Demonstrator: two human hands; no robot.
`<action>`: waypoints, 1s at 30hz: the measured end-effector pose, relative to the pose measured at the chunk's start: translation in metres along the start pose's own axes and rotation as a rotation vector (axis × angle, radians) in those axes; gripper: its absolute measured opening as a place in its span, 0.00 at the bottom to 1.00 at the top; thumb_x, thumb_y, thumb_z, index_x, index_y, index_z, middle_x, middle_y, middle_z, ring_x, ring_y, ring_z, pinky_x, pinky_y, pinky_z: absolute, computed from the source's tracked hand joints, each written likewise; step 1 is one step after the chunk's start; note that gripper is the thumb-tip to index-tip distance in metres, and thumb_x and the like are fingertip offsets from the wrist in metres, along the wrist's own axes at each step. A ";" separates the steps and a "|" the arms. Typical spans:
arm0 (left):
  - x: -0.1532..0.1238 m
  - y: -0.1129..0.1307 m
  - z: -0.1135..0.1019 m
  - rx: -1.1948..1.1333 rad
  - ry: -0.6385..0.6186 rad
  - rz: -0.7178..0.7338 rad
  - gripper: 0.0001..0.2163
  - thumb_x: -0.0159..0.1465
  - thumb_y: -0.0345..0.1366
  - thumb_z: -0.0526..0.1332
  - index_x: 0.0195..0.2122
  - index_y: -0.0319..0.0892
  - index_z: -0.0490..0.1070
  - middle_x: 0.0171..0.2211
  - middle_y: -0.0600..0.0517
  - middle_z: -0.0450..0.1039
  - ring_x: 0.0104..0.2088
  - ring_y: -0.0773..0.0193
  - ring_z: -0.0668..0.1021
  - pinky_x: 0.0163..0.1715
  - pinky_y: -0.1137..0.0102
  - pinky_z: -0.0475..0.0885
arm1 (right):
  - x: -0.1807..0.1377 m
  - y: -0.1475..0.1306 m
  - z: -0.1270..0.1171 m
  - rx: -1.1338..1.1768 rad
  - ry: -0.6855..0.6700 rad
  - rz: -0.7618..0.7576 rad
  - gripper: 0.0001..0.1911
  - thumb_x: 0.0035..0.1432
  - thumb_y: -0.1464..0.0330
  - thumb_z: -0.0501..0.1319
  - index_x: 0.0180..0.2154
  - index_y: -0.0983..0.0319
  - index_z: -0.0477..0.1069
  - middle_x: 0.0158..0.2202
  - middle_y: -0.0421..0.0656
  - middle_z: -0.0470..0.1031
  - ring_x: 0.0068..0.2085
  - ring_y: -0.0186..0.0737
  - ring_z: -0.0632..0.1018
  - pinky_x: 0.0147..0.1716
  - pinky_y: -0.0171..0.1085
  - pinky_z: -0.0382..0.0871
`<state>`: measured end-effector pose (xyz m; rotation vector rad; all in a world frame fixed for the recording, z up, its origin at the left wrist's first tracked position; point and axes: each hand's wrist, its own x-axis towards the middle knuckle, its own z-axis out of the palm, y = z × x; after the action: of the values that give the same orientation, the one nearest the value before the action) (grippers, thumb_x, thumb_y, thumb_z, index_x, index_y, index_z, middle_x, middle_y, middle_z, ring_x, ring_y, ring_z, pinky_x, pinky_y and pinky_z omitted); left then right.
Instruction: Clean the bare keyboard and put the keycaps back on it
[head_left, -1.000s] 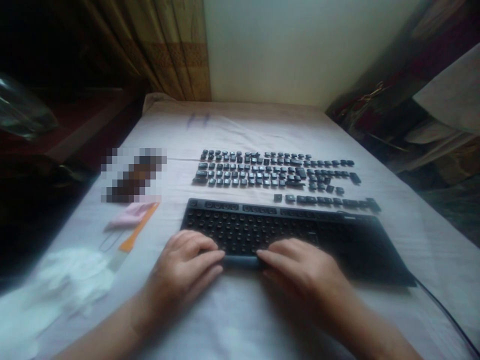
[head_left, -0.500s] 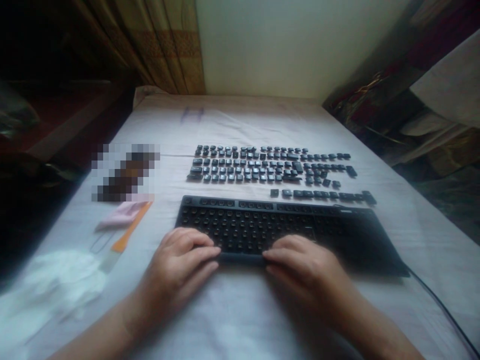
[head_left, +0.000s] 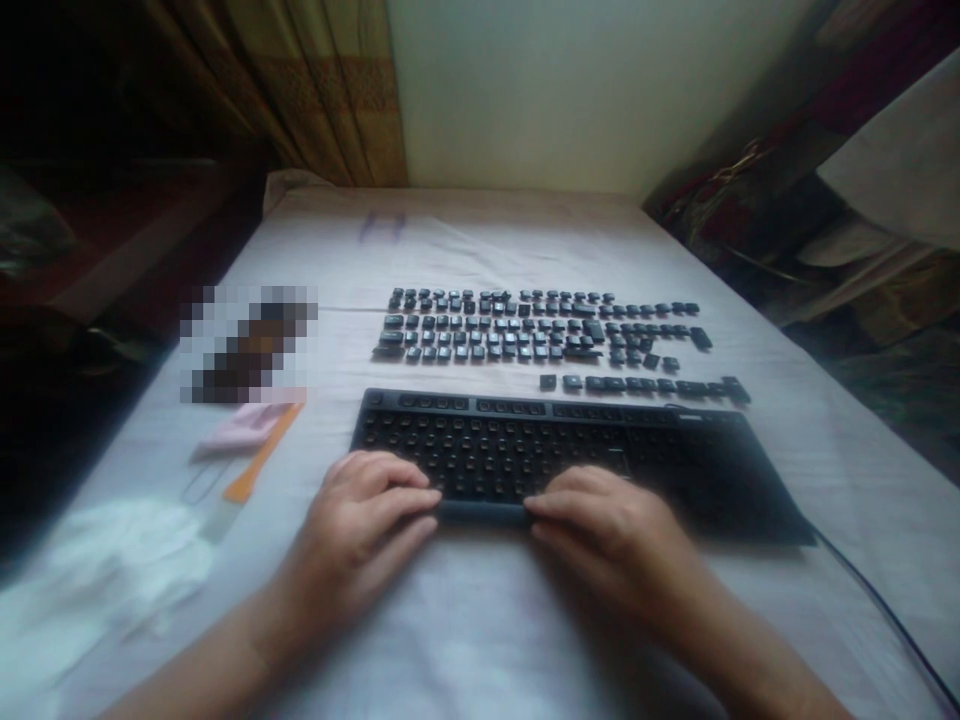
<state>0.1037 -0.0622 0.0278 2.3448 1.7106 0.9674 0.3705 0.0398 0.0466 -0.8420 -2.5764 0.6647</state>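
Note:
A black keyboard (head_left: 480, 455), stripped of its keycaps, lies in front of me with its key sockets bare. My left hand (head_left: 371, 525) grips its front edge left of the middle, fingers on top and thumb at the near side. Farther right along the same edge, my right hand (head_left: 600, 525) holds it in a like way, fingers and thumb closed on the rim. Just beyond the keyboard, loose black keycaps (head_left: 491, 338) lie in rows on the white cloth. A shorter row of keycaps (head_left: 645, 386) sits nearest the keyboard's back edge.
To the left lie an orange-handled brush (head_left: 262, 455), a pink cloth (head_left: 240, 430), a crumpled white cloth (head_left: 127, 570) and a pixelated dark object (head_left: 255, 345). The keyboard's cable (head_left: 877, 600) runs off to the lower right. A curtain (head_left: 330, 90) hangs at the back.
Both hands keep their grip on the keyboard's front edge. The front edge appears very slightly higher in view; the keycaps lie as before.

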 end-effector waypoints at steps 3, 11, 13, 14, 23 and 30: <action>-0.001 0.001 0.000 -0.004 -0.007 -0.023 0.09 0.64 0.31 0.64 0.45 0.47 0.74 0.42 0.53 0.76 0.45 0.63 0.76 0.47 0.63 0.69 | 0.000 0.000 0.000 -0.006 -0.009 0.010 0.10 0.58 0.76 0.65 0.39 0.58 0.81 0.35 0.43 0.82 0.34 0.39 0.81 0.33 0.35 0.76; 0.000 0.003 0.000 -0.009 0.011 -0.054 0.07 0.64 0.33 0.63 0.44 0.48 0.76 0.40 0.53 0.77 0.43 0.62 0.77 0.46 0.63 0.69 | 0.001 0.000 0.000 -0.025 -0.040 0.021 0.10 0.58 0.75 0.65 0.39 0.57 0.81 0.35 0.42 0.82 0.35 0.39 0.82 0.33 0.35 0.76; 0.001 0.003 0.000 -0.006 0.011 -0.054 0.07 0.65 0.33 0.63 0.44 0.48 0.76 0.41 0.53 0.77 0.44 0.62 0.77 0.46 0.64 0.69 | 0.002 0.000 0.000 -0.026 -0.034 0.025 0.10 0.57 0.76 0.65 0.38 0.57 0.81 0.34 0.42 0.82 0.35 0.39 0.82 0.33 0.35 0.76; 0.001 0.003 0.000 -0.006 0.011 -0.055 0.07 0.65 0.33 0.63 0.44 0.48 0.75 0.41 0.53 0.77 0.44 0.62 0.77 0.46 0.64 0.69 | 0.002 -0.001 0.000 -0.023 -0.031 0.029 0.10 0.57 0.76 0.65 0.38 0.58 0.81 0.34 0.42 0.82 0.35 0.39 0.82 0.33 0.35 0.76; 0.002 0.004 -0.001 -0.016 -0.005 -0.065 0.07 0.65 0.34 0.63 0.44 0.48 0.76 0.42 0.52 0.78 0.44 0.61 0.77 0.46 0.63 0.70 | 0.002 0.000 0.000 0.037 -0.041 0.066 0.09 0.57 0.76 0.65 0.38 0.58 0.81 0.36 0.42 0.81 0.36 0.39 0.82 0.35 0.35 0.77; 0.004 0.005 -0.001 -0.039 -0.001 -0.088 0.05 0.65 0.34 0.63 0.41 0.48 0.76 0.41 0.53 0.79 0.44 0.61 0.78 0.46 0.62 0.69 | 0.002 0.002 0.001 0.045 -0.033 0.072 0.10 0.56 0.76 0.65 0.37 0.57 0.81 0.35 0.40 0.82 0.35 0.38 0.82 0.34 0.34 0.77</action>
<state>0.1078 -0.0610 0.0319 2.2260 1.7614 0.9761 0.3697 0.0417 0.0456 -0.9199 -2.5606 0.7605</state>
